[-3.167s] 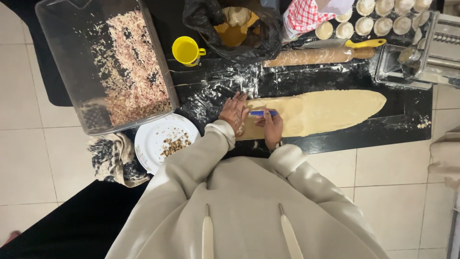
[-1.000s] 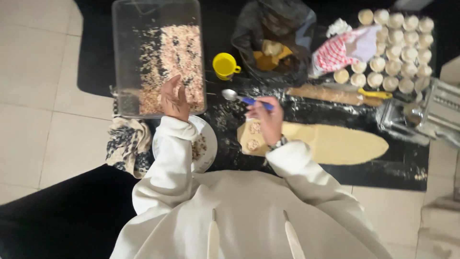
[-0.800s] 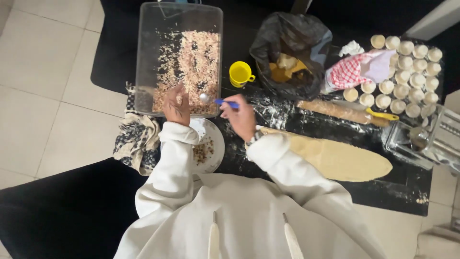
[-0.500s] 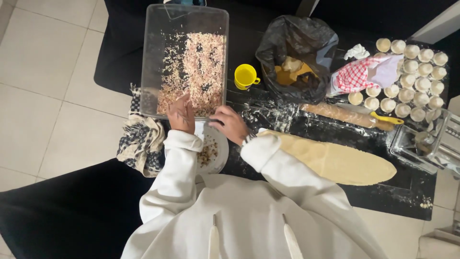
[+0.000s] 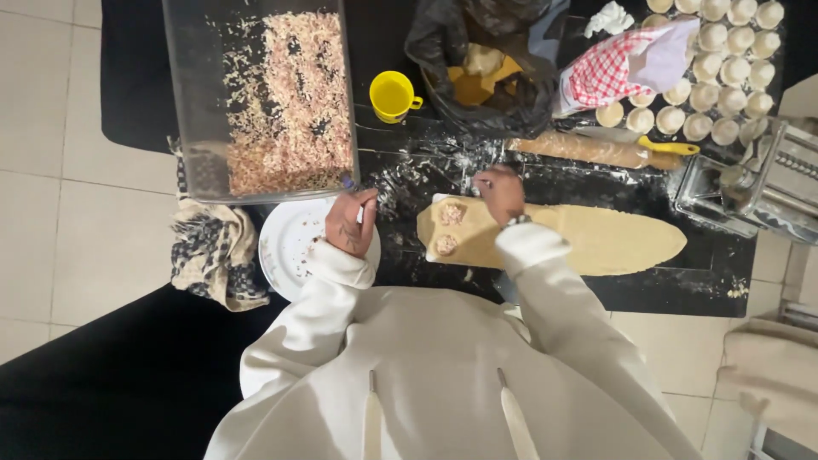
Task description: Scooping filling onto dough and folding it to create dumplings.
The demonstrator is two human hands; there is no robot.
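Dough sheet [image 5: 596, 238] on the dark floured counter [image 5: 426, 162], two filling mounds [image 5: 449, 228] at its left end. Right hand [image 5: 501, 192] rests at the sheet's upper edge, grip unclear. Left hand [image 5: 349, 223], clenched on a spoon [image 5: 351, 184], hovers over the white plate [image 5: 285, 247] below the filling tub [image 5: 260, 94]

Clear glossy plastic tub [image 5: 192, 102], matt smooth dough sheet [image 5: 596, 243], glossy white plate [image 5: 285, 251], yellow plastic cup [image 5: 392, 94], wooden rolling pin [image 5: 579, 149], shiny metal pasta machine [image 5: 750, 183], checked cloth [image 5: 601, 72], flour-dusted black counter [image 5: 426, 166], crinkled black plastic bag [image 5: 452, 25]
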